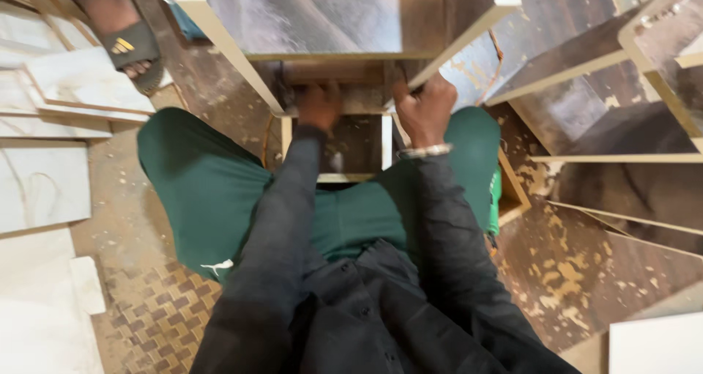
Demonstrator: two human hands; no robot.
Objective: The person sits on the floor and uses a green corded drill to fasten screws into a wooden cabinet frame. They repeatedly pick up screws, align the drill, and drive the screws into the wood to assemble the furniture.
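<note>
**Both hands gripping the lower edge of a dark laminate cabinet frame**

Dark grey shirt sleeves and green trousers fill the near part of the view, the person seated with knees spread on the dusty floor. Just beyond the knees stands a dark wood-grain laminate cabinet frame with pale cream edge banding, its open side facing the person. The left hand has its fingers curled over the frame's low front rail, beside a dark, blurred object that I cannot make out. The right hand, with a silver bracelet at the wrist, is closed around the cream edge where the right side panel meets the rail; its fingers wrap the board tightly.

As I judge it, the step in hand is steadying or aligning the frame at this lower joint. A next move would call for holding the panel square and firm while the corner is dealt with, keeping the grip from slipping on the smooth banding.

No packages, labels or signs show clearly. To the left lie white laminate board offcuts flat on the floor; far left another person's foot in a dark sandal stands near them. To the right, more dark panels with cream edges lean and lie among sawdust, and a white board corner sits near right. A woven brown mat lies near left.
</note>
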